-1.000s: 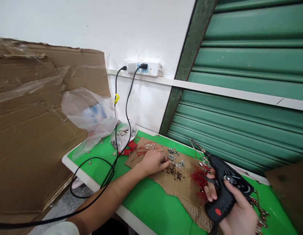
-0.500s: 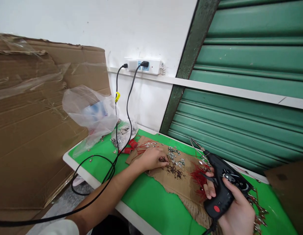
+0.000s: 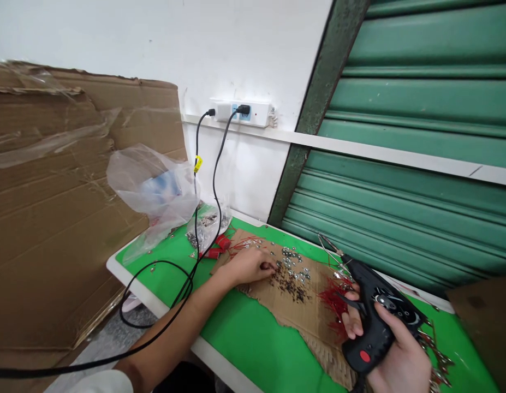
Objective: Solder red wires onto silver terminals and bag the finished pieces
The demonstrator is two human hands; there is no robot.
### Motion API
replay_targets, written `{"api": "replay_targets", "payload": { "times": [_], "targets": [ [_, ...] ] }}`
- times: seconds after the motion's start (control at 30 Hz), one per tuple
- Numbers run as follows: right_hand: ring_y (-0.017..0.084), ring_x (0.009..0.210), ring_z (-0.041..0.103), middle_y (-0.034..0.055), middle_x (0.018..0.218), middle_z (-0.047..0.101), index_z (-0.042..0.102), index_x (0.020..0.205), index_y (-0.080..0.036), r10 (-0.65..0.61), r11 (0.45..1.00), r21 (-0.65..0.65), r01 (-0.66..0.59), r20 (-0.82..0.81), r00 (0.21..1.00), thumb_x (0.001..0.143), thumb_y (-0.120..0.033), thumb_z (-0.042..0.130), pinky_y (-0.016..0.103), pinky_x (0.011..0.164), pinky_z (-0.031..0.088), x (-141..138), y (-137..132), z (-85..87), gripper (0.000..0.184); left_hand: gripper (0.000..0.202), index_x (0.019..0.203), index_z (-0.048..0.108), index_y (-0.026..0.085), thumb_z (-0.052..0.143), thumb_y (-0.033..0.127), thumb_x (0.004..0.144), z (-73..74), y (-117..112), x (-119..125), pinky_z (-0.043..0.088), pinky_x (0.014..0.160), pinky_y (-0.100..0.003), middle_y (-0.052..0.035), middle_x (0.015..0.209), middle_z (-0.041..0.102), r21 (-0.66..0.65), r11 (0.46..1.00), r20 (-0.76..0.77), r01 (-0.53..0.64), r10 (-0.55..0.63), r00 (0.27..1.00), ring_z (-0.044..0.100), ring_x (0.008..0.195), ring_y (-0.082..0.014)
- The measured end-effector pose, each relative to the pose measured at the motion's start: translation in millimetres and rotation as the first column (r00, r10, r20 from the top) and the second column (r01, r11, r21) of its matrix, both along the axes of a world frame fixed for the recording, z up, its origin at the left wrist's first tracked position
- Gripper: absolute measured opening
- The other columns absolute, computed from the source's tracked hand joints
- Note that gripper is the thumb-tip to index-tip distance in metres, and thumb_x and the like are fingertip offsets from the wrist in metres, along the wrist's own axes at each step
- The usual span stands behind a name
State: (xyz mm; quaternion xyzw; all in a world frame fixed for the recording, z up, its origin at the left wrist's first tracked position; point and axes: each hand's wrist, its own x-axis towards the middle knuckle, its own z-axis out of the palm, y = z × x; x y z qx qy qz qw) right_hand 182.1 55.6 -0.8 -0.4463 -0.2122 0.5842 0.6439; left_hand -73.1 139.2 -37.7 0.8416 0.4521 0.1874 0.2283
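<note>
My right hand (image 3: pixel 394 349) is wrapped round the grip of a black soldering gun (image 3: pixel 379 305) with a red button, its thin metal tip pointing up and left above the table. Over the sheet of cardboard (image 3: pixel 318 316), my left hand (image 3: pixel 253 266) has its fingertips pinched together at the edge of a scatter of small dark pieces (image 3: pixel 291 286). Whatever those fingers hold, if anything, is too small to make out. Shiny small metal parts (image 3: pixel 291 256) lie just behind the dark pieces. Beneath the gun is a bundle of short red wires (image 3: pixel 332 297).
Red spools (image 3: pixel 214 252) and a clear bag of metal parts (image 3: pixel 207 226) sit on the green tabletop (image 3: pixel 244 344). Black cords (image 3: pixel 215 185) hang from a wall socket (image 3: pixel 261 113) and loop across my left arm. A large cardboard box (image 3: pixel 52 229) stands left; finished-looking wired pieces (image 3: pixel 439 360) lie right.
My left hand has shifted slightly left over the cardboard, fingers still pinched. The soldering gun stays in my right hand, and the view has moved a little.
</note>
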Motion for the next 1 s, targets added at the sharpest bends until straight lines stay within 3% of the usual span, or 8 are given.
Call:
{"api": "replay_targets", "payload": {
  "times": [0.1, 0.2, 0.3, 0.57, 0.8, 0.93, 1.0],
  "targets": [
    [0.012, 0.046, 0.044, 0.0077, 0.076, 0.068, 0.072, 0.094, -0.015, -0.005, 1.0, -0.01, 0.005, -0.014, 1.0, 0.058, -0.032, 0.08, 0.026, 0.04, 0.044, 1.2, -0.3, -1.2, 0.04, 0.022, 0.102, 0.071, 0.024, 0.058, 0.023, 0.084, 9.1, -5.6, -9.2, 0.049, 0.08, -0.023, -0.0034, 0.095, 0.072, 0.044, 0.973, -0.034, -0.225, 0.226, 0.973, 0.065, 0.088, -0.0168],
    [0.012, 0.045, 0.044, 0.0081, 0.078, 0.068, 0.073, 0.097, -0.015, -0.002, 1.0, -0.012, 0.002, -0.016, 1.0, 0.058, -0.032, 0.08, 0.027, 0.038, 0.044, 1.5, -0.3, -1.2, 0.043, 0.02, 0.094, 0.07, 0.02, 0.054, 0.02, 0.083, 12.2, -13.3, -16.9, 0.05, 0.077, -0.025, -0.0069, 0.095, 0.071, 0.017, 0.883, -0.168, -0.469, 0.465, 0.869, 0.066, 0.089, -0.02],
    [0.012, 0.045, 0.044, 0.0078, 0.077, 0.068, 0.073, 0.094, -0.015, 0.015, 1.0, -0.013, -0.015, -0.015, 1.0, 0.058, -0.033, 0.08, 0.026, 0.039, 0.044, -0.2, -0.2, 0.1, 0.04, 0.018, 0.088, 0.068, 0.018, 0.052, 0.025, 0.084, 7.7, -17.2, -21.7, 0.05, 0.076, -0.028, -0.0105, 0.093, 0.071, -0.015, 0.826, -0.273, -0.563, 0.538, 0.797, 0.068, 0.089, -0.0235],
    [0.011, 0.045, 0.045, 0.007, 0.072, 0.066, 0.073, 0.09, -0.015, 0.077, 0.997, -0.013, -0.077, -0.009, 0.997, 0.063, -0.035, 0.079, 0.023, 0.039, 0.042, -5.9, 0.3, -4.1, 0.034, 0.029, 0.093, 0.066, 0.014, 0.04, 0.029, 0.093, -3.7, -12.4, -22.3, 0.052, 0.082, -0.03, -0.0151, 0.098, 0.071, -0.017, 0.849, -0.287, -0.529, 0.502, 0.816, 0.068, 0.093, -0.0243],
    [0.011, 0.045, 0.044, 0.0068, 0.074, 0.067, 0.073, 0.092, -0.016, 0.093, 0.996, 0.008, -0.093, 0.003, 0.996, 0.066, -0.037, 0.077, 0.024, 0.04, 0.042, -2.5, 0.9, -13.5, 0.034, 0.034, 0.1, 0.059, 0.015, 0.031, 0.034, 0.097, -5.0, -13.6, -19.6, 0.054, 0.074, -0.036, -0.0149, 0.097, 0.068, 0.065, 0.878, -0.376, -0.475, 0.462, 0.803, 0.068, 0.086, -0.0277],
    [0.012, 0.045, 0.044, 0.004, 0.061, 0.06, 0.074, 0.089, -0.015, 0.112, 0.994, -0.017, -0.112, -0.006, 0.994, 0.063, -0.039, 0.079, 0.023, 0.04, 0.041, -3.8, 0.9, -11.6, 0.036, 0.033, 0.104, 0.055, 0.016, 0.027, 0.031, 0.099, -1.9, -17.5, -17.0, 0.054, 0.086, -0.034, -0.014, 0.109, 0.062, 0.189, 0.876, -0.253, -0.444, 0.48, 0.84, 0.063, 0.1, -0.0235],
    [0.012, 0.046, 0.044, 0.0037, 0.063, 0.061, 0.074, 0.088, -0.015, 0.112, 0.993, -0.024, -0.113, -0.012, 0.994, 0.061, -0.038, 0.081, 0.023, 0.04, 0.041, -5.6, 0.5, -9.0, 0.036, 0.027, 0.101, 0.055, 0.018, 0.03, 0.029, 0.099, -0.1, -19.8, -16.4, 0.052, 0.09, -0.033, -0.0107, 0.107, 0.062, 0.23, 0.89, -0.168, -0.394, 0.435, 0.885, 0.06, 0.104, -0.0217]
  ]
}}
